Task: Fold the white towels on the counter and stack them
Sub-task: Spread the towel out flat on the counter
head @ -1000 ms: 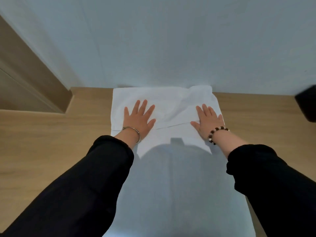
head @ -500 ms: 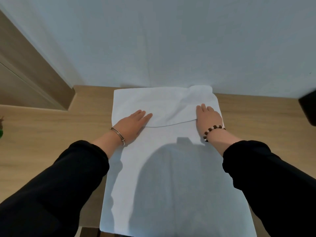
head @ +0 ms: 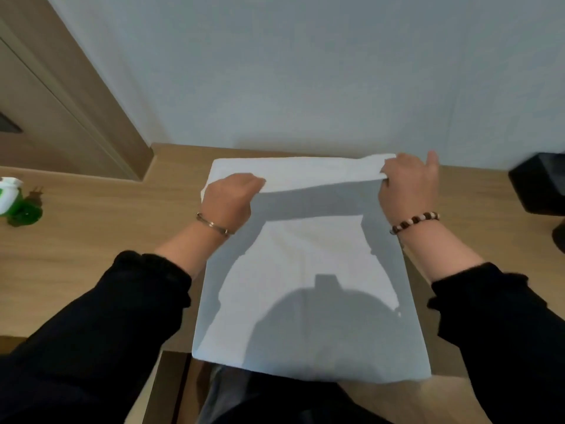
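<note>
The towel [head: 305, 255] lies flat on the table [head: 91, 240] in mid frame, its near edge hanging over the table's front. The left hand [head: 229, 197] grips the left end of the towel's raised far flap with curled fingers. The right hand [head: 408, 185] pinches the flap's right end. At the left edge stands a green bottle [head: 18, 206] with a white cap, contents unclear. A black object [head: 538, 185] sits at the right edge.

Light wood counter [head: 91, 246] running to the wall ahead of me, white towel [head: 305, 255] spread over its middle from back edge to front edge, green bottle [head: 19, 206] by the left edge, black object [head: 538, 185] at the right edge.
</note>
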A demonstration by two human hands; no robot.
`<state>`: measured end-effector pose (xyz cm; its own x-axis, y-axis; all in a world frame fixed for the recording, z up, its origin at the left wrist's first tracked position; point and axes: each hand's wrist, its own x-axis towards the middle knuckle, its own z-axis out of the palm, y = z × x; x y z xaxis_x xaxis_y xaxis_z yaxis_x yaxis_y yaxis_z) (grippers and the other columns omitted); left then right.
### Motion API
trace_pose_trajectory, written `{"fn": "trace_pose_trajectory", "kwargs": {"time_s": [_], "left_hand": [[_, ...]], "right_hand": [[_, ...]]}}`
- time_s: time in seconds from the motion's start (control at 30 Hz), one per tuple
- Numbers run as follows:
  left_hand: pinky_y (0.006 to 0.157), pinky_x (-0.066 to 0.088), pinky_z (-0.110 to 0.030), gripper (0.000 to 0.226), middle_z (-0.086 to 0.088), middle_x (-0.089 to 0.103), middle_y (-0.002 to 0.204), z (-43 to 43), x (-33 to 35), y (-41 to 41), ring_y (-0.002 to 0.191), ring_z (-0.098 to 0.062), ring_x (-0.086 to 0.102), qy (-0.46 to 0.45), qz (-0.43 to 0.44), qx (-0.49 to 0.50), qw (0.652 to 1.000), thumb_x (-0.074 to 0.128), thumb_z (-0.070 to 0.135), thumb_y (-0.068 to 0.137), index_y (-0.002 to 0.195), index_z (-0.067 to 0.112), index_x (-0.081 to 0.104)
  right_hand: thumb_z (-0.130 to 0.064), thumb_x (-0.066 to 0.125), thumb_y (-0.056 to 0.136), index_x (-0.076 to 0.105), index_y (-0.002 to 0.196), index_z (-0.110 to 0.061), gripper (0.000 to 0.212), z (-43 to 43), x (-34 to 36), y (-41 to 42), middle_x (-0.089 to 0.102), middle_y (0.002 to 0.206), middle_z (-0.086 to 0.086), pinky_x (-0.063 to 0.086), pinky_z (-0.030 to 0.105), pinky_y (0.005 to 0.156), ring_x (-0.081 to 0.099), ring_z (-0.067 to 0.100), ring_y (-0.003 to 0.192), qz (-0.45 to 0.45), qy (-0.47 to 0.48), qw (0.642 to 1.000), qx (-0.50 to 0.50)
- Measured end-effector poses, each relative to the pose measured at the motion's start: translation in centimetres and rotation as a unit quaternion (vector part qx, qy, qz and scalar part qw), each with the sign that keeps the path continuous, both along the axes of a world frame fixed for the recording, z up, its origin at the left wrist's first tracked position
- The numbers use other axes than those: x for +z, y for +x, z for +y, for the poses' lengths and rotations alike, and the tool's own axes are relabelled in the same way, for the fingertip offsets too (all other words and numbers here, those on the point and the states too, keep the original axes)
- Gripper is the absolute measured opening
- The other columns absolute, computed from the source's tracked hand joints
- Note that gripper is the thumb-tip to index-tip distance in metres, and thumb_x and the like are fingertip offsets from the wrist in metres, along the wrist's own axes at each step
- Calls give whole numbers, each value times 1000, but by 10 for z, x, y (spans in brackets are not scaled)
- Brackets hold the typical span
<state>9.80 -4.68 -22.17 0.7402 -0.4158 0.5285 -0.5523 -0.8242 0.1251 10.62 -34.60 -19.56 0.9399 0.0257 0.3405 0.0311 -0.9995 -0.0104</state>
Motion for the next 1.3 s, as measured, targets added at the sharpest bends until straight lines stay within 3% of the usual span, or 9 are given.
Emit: {"fn": "trace_pose_trajectory", "kwargs": {"time_s": [0.07,0.13,0.2,0.27,0.33,0.8,1.0,1.17,1.3], "left_hand": [[41,52,-37,41,-16,69,77,3,-11,-29,66,-32,68,32,-15,-33,999,49,-21,55,83,1,71],[62,57,-48,47,-22,67,102,4,-37,-58,90,-38,66,85,70,-28,993,47,-15,61,99,1,69],[104,36,-52,62,-16,33,150,3,-65,-85,137,-35,33,185,262,42,946,52,6,80,141,15,42],[114,9,-51,66,-2,-8,159,6,-94,-102,146,-24,-7,220,362,98,901,34,30,94,150,32,-1],[113,1,-54,63,1,-16,158,5,-110,-107,144,-23,-16,211,353,104,906,24,35,96,147,37,-13],[114,2,-53,58,7,-8,159,-1,-117,7,145,-19,-10,187,318,117,922,22,36,96,149,38,-3],[116,0,-42,61,6,8,159,2,-106,24,146,-14,0,80,342,106,930,36,13,92,149,29,21],[115,9,-43,51,-4,33,151,-6,-73,15,144,-23,16,-3,305,101,947,35,-6,89,135,13,49],[110,20,-54,48,-17,51,136,-5,-40,-9,136,-36,34,-28,201,70,977,40,-18,78,117,0,62]], "right_hand": [[8,51,67,66,73,1,17,-3,-11,-40,67,80,18,26,57,105,64,34,94,-10,-5,999,40],[2,44,69,65,82,0,24,-1,-38,-77,64,94,20,33,57,101,60,35,101,88,-30,992,80],[-5,40,80,48,129,-2,50,5,-70,-102,35,146,19,18,52,112,30,32,137,294,-26,952,78],[-6,36,87,6,152,-17,72,5,-101,-115,-10,159,6,-3,44,117,-9,24,146,385,-2,921,65],[-8,37,88,-1,152,-22,76,3,-117,-120,-15,158,2,-7,42,116,-16,21,145,363,16,929,61],[-16,34,91,3,152,-25,69,-6,-125,-8,-8,159,-8,-3,39,117,-8,11,145,326,66,943,25],[-6,35,92,2,152,-25,71,0,-113,14,-9,159,-8,2,40,117,-7,12,146,366,66,928,14],[6,38,86,39,141,-19,60,9,-73,19,24,154,0,12,41,116,25,17,139,342,7,940,19],[11,43,83,61,124,-17,52,9,-35,2,31,153,0,10,39,116,23,16,142,209,-8,977,42]]}}
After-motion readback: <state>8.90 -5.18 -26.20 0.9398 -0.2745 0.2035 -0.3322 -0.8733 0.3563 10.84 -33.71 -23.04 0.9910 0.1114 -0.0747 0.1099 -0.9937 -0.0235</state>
